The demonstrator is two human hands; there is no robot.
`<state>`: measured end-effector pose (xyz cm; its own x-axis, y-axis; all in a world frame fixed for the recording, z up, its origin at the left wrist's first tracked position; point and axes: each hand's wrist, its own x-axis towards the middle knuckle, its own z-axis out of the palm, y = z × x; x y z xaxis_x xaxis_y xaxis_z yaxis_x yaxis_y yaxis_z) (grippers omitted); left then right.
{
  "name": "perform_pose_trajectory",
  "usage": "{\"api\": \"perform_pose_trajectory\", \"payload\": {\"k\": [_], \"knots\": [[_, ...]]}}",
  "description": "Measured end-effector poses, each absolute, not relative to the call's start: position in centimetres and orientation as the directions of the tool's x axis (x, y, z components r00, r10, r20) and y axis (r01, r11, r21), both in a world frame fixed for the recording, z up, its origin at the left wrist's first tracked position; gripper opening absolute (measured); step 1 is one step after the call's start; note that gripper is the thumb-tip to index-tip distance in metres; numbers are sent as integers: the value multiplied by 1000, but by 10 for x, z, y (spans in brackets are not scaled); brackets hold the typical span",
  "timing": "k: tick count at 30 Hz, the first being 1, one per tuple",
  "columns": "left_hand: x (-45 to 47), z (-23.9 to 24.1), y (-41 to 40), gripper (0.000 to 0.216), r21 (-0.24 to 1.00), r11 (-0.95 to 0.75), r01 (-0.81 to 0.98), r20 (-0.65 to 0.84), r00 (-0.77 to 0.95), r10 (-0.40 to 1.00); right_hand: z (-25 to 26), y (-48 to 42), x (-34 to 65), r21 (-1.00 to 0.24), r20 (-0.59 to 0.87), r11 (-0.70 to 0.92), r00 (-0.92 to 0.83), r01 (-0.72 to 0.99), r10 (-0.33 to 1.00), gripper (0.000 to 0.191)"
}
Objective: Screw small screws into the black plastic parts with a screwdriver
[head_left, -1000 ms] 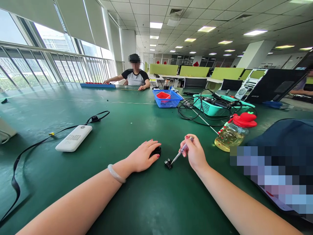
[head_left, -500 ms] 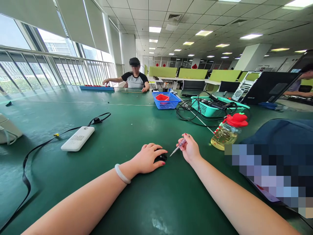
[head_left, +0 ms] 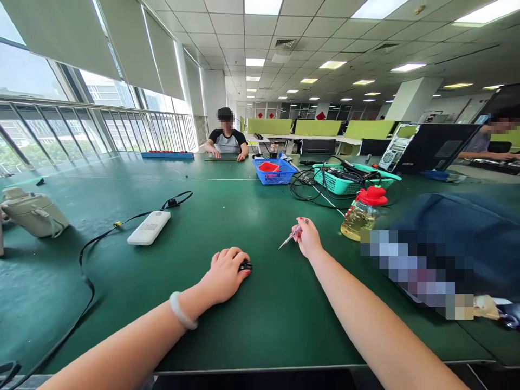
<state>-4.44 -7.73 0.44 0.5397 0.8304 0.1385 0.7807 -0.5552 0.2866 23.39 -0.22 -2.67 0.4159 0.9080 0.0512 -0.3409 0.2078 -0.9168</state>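
slim screwdriver (head_left: 289, 238) | tilted, tip lowest | black part (head_left: 246, 266) | mostly hidden

Holding a screwdriver (head_left: 289, 239) in the right hand (head_left: 310, 239), right of centre; gripping a black part (head_left: 246, 266) under the left hand (head_left: 226, 274), lower centre; with a power bank (head_left: 149, 228) mid-left, a red-lidded bottle (head_left: 359, 218) mid-right.

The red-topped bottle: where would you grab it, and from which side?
Probably round the clear body of the bottle, below its red lid, from the near left: it stands on its base, the dark blue fabric crowds its right, and the teal basket is behind.
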Motion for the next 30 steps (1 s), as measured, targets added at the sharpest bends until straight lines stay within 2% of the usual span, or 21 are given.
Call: {"api": "perform_pose_trajectory", "payload": {"k": [4, 8, 10, 12, 15, 18, 21, 24, 30], "knots": [[-120, 5, -79, 24, 221, -373, 901, 104, 359, 928, -27, -2, 234, -912, 49, 210, 414, -353, 909, 38], [-189, 29, -64, 27, 111, -96, 989, 127, 82, 988, -28, 0, 235, -903, 40, 208, 410, -375, 911, 38], [-211, 50, -61, 32, 108, -34, 994, 205, 12, 979, -28, 0, 236, -897, 36, 209, 408, -388, 912, 38], [-225, 68, -63, 40, 174, 49, 984, 251, -92, 964, -28, 0, 237, -894, 33, 209, 405, -396, 914, 39], [-236, 81, -70, 48, 253, 101, 962, 234, -162, 959, -27, -1, 237, -894, 35, 209, 404, -397, 914, 39], [-244, 76, -73, 48, 247, 201, 948, 159, -244, 957, -26, -2, 236, -896, 42, 213, 402, -390, 915, 39], [-251, 70, -71, 47, 135, 285, 949, 127, -302, 945, -26, -3, 235, -899, 46, 212, 398, -383, 916, 40], [-255, 69, -68, 52, 16, 295, 955, 108, -295, 949, -26, -3, 235, -901, 44, 206, 394, -381, 918, 41], [-256, 66, -61, 57, -97, 258, 961, 55, -253, 966, -25, -3, 236, -907, 28, 187, 389, -378, 921, 40]]}}
